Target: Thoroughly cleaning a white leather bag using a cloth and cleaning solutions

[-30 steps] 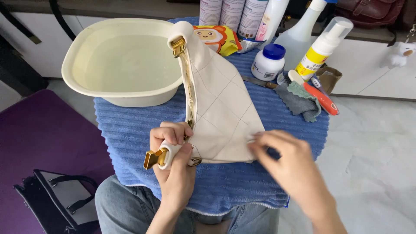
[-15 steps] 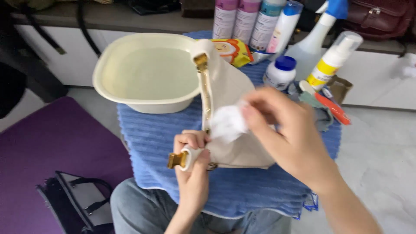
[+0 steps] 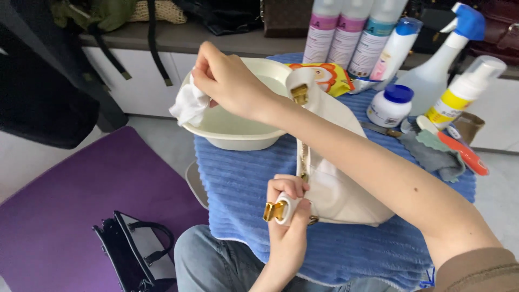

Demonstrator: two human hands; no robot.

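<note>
A white quilted handbag (image 3: 330, 178) with gold clasps lies on a blue ribbed towel (image 3: 243, 184) over a small table. My left hand (image 3: 289, 208) grips the bag's near corner by its gold clasp. My right hand (image 3: 230, 81) reaches across to the far left and pinches a crumpled white cloth (image 3: 189, 104) over the left rim of a cream basin (image 3: 238, 132). My right forearm crosses above the bag and hides part of it.
Spray cans (image 3: 346, 32), a spray bottle (image 3: 438, 59), a pump bottle (image 3: 465, 92), a white jar (image 3: 390, 105), a snack packet (image 3: 324, 75) and grey cloths (image 3: 432, 157) crowd the back right. A black bag (image 3: 132, 254) sits on a purple mat (image 3: 70, 205).
My right hand lifted the white cloth off the bag and carried it left to the basin's rim. The left hand kept its grip on the bag's corner. The camera view shifted.
</note>
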